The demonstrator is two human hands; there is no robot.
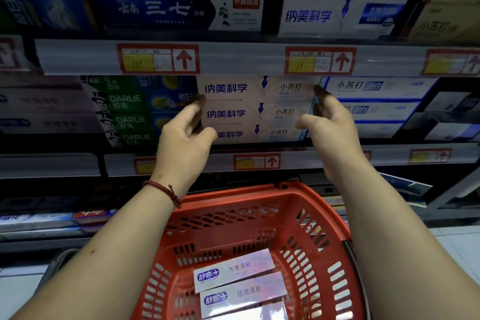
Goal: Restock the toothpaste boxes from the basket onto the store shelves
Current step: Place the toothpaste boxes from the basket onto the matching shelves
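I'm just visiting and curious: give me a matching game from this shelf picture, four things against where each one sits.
Things:
1 green Darlie boxes
2 red basket
3 red bracelet
4 white box stack

Places:
A between the left hand and right hand
B on the left wrist
C at the bottom of the view
D just left of the white stack

Pairs: 1-D, 2-C, 3-B, 4-A

Your three cream toothpaste boxes [255, 109] sit stacked flat on the middle shelf [389, 157], long faces outward at its front edge. Below, your red basket [259, 196] holds at least two pale lilac boxes [233, 271] lying flat, side by side.
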